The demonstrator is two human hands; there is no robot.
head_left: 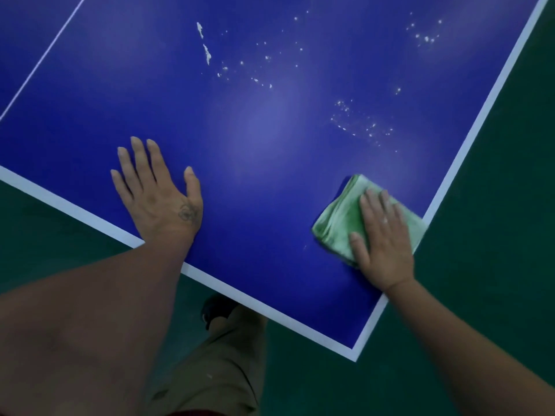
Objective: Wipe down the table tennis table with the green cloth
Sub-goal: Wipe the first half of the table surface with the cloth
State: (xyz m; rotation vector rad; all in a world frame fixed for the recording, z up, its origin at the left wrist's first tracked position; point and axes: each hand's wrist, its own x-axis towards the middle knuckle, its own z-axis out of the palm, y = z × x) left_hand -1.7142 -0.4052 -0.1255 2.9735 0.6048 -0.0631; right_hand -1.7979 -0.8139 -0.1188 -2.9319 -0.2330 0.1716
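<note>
The blue table tennis table with white border lines fills most of the head view, its near corner at the lower right. A folded green cloth lies on the blue surface close to the right edge. My right hand presses flat on top of the cloth, fingers spread, covering its right half. My left hand rests palm down on the bare table near the front edge, fingers apart, holding nothing. White specks and flakes dot the surface farther up, with two larger flakes near the top centre.
Dark green floor surrounds the table on the right and below. My leg in tan trousers and a dark shoe stand just below the front edge. A thin white centre line crosses the upper left.
</note>
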